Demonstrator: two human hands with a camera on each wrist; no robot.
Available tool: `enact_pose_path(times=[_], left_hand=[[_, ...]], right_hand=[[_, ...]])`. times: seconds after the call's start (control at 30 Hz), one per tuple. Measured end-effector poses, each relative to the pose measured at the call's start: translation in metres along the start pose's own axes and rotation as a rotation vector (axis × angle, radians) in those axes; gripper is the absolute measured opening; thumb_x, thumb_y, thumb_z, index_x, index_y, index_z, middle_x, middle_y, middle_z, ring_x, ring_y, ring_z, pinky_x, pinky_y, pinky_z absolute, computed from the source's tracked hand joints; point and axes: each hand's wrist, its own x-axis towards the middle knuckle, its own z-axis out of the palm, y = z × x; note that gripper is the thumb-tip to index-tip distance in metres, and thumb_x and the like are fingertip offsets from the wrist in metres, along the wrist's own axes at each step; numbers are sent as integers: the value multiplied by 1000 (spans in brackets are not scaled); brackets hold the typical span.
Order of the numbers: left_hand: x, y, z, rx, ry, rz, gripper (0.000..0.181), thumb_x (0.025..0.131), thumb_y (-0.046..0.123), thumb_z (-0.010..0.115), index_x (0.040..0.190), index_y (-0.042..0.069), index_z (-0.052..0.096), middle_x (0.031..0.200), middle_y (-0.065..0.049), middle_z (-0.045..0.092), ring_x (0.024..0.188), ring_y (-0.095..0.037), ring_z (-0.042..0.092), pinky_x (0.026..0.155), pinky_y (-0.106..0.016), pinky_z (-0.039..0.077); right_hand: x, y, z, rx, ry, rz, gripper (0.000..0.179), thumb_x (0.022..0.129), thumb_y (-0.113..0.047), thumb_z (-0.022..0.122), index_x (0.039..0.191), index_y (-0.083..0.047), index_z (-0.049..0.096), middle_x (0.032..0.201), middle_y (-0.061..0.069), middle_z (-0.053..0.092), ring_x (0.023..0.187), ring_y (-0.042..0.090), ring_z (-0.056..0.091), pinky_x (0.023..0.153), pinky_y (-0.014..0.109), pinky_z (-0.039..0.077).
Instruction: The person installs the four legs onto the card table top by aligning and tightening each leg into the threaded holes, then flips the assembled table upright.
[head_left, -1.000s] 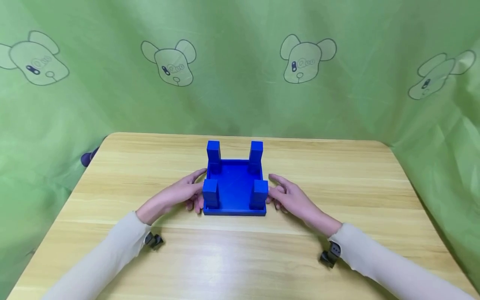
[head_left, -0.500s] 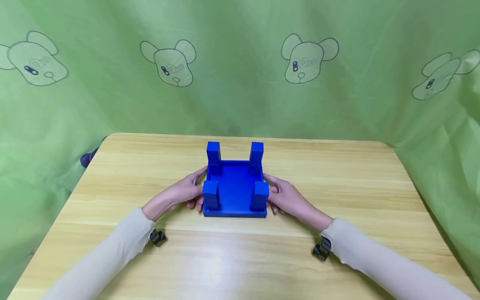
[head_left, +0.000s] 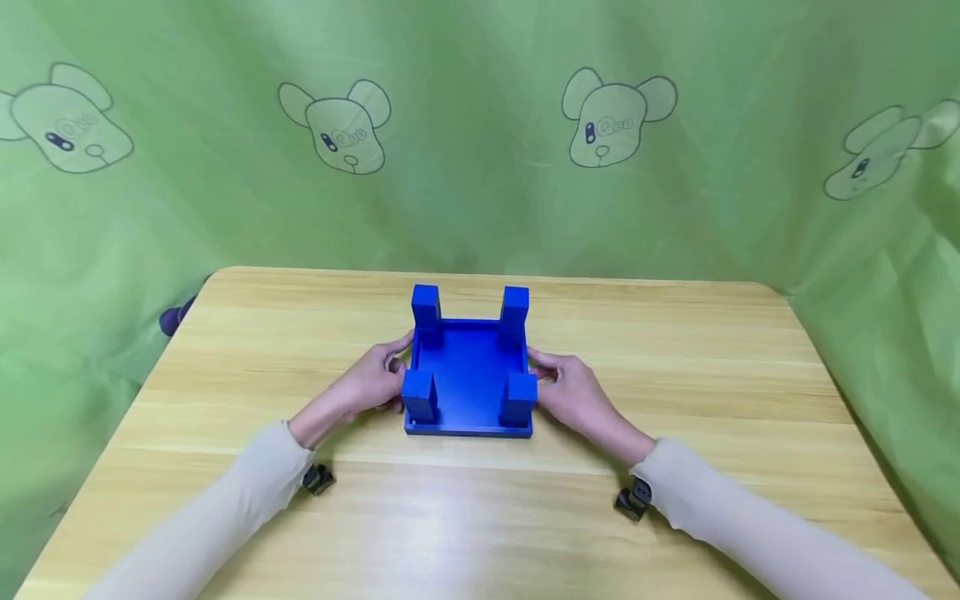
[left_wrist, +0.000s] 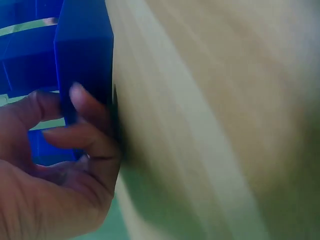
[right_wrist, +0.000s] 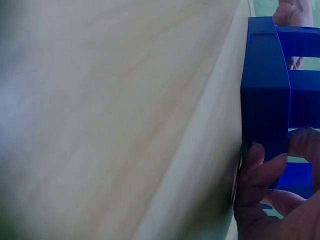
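Observation:
A blue square tray-like piece (head_left: 468, 379) has a low rim and an upright block post at each corner, like a small table turned legs up. My left hand (head_left: 371, 379) holds its left side, thumb and fingers curled at the rim. In the left wrist view, those fingertips (left_wrist: 80, 95) lie against the side wall close to the tabletop. On the opposite side my right hand (head_left: 573, 392) grips the right rim. The right wrist view has its fingers (right_wrist: 255, 172) bent at the lower edge of the wall. The undersides of the fingers are partly hidden.
The blue piece is at the middle of a light wooden table (head_left: 480, 517). A green curtain (head_left: 480, 200) with bear-head outlines hangs behind the far edge. Beyond the left table edge a dark rounded object (head_left: 171, 321) shows.
My right hand has moved left from beside the piece onto its right rim. My left fingers have drawn in under the rim. The near posts appear slightly lower in view.

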Motion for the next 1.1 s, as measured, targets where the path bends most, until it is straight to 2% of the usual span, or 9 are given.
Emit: enact_pose_path(times=[0.1, 0.17, 0.4, 0.57, 0.67, 0.73, 0.83, 0.97, 1.1], left_hand=[[-3, 2, 2, 114, 81, 69, 90, 95, -7, 69, 173, 8, 27, 91, -10, 61, 80, -20, 59, 66, -28, 52], [-7, 3, 3, 167, 114, 96, 91, 95, -2, 73, 173, 8, 27, 94, -12, 65, 87, -22, 60, 71, -29, 52], [-13, 9, 4, 91, 157, 174, 86, 97, -1, 70, 172, 2, 27, 95, -12, 63, 83, -21, 59, 66, -27, 50], [-19, 18, 2, 25, 111, 289, 86, 103, 1, 72, 175, 13, 27, 95, -14, 64, 73, -29, 61, 57, -32, 55], [-24, 21, 1, -25, 45, 349, 71, 102, -7, 69, 166, 1, 41, 96, -13, 66, 75, -29, 64, 61, -33, 59], [-29, 23, -1, -7, 35, 394, 50, 98, -12, 69, 147, -11, 56, 94, -11, 67, 77, -26, 65, 65, -32, 60], [-35, 27, -3, 80, 76, 499, 23, 94, -17, 69, 116, -10, 67, 93, -10, 69, 80, -20, 66, 71, -30, 59], [-40, 35, -3, 191, 161, 675, 36, 89, -20, 74, 119, 0, 75, 103, -9, 75, 87, -20, 68, 75, -30, 59], [-45, 40, 0, 255, 246, 806, 54, 82, -28, 72, 124, 6, 81, 120, -5, 73, 88, -23, 68, 71, -28, 58]], right_hand=[[-3, -1, -1, -13, 29, -38, 64, 96, -8, 77, 156, -4, 58, 114, 13, 79, 98, 24, 71, 78, 31, 56], [-6, 0, 0, 8, 39, -75, 68, 96, -8, 79, 159, -4, 55, 106, 12, 79, 88, 24, 71, 71, 31, 57], [-18, -4, -3, 177, -27, -195, 79, 104, -7, 73, 170, 1, 31, 101, 12, 63, 72, 15, 59, 56, 25, 53], [-21, -12, -20, 223, -56, -197, 33, 106, -12, 73, 130, 10, 67, 88, 11, 65, 73, 15, 59, 59, 21, 45], [-23, -14, -32, 206, -27, -272, 11, 104, -1, 71, 112, 7, 73, 92, 11, 68, 80, 15, 61, 70, 19, 49], [-24, -15, -38, 179, 7, -371, 19, 100, 11, 67, 117, 6, 76, 100, 9, 67, 87, 13, 61, 75, 19, 51], [-28, -17, -44, 93, 84, -557, 34, 96, 20, 64, 125, 5, 77, 107, 8, 63, 92, 16, 59, 78, 19, 52], [-35, -19, -46, -6, 193, -723, 45, 96, 22, 68, 134, -2, 77, 113, 4, 68, 91, 16, 62, 76, 19, 55], [-44, -21, -47, 11, 204, -742, 58, 96, 26, 64, 142, -7, 73, 123, 6, 77, 71, 15, 66, 61, 19, 55]])
